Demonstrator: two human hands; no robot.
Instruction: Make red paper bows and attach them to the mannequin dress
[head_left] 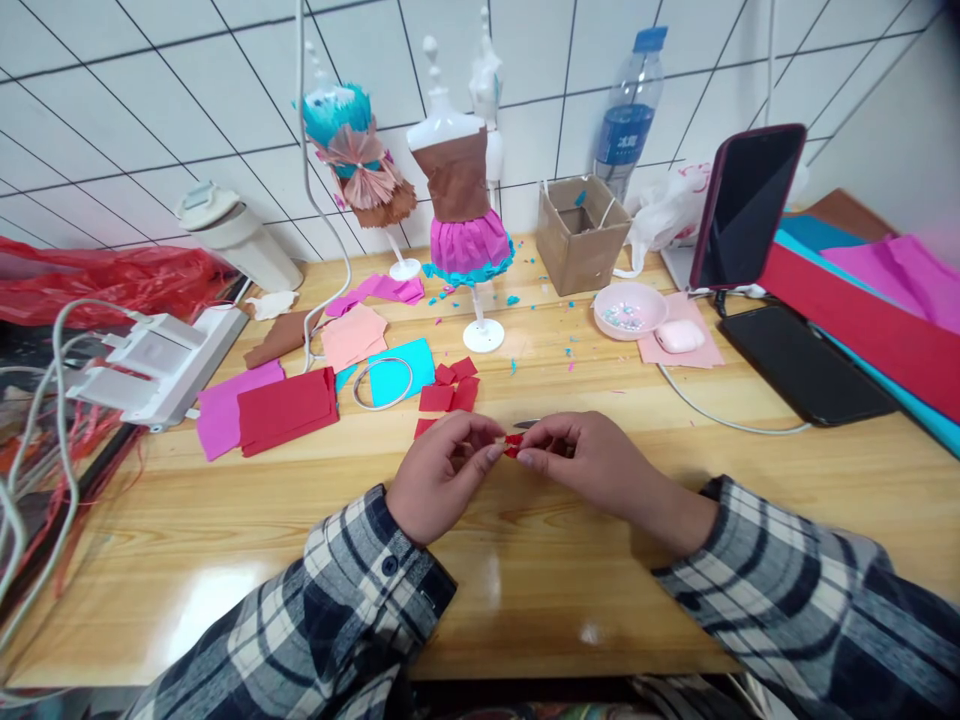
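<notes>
Between my fingertips is a small piece of red crepe paper (513,446), pinched from both sides over the table. My left hand (446,462) grips its left end with thumb and forefinger. On the other end, my right hand (581,455) is closed in the same kind of pinch. Just beyond the fingers lies a slim dark pointed blade (527,425), partly hidden. Several cut red paper squares (448,392) are scattered past my left hand. Behind them stands a white mini mannequin (459,190) in a brown paper top and a pink skirt with blue trim.
A second dressed mannequin (360,170) stands at the back left. Folded red paper (289,412) and a metal ring (382,384) lie left. To the right are a cardboard box (581,240), a pink bowl of sequins (630,312), a propped phone (748,210) and a black phone (806,362).
</notes>
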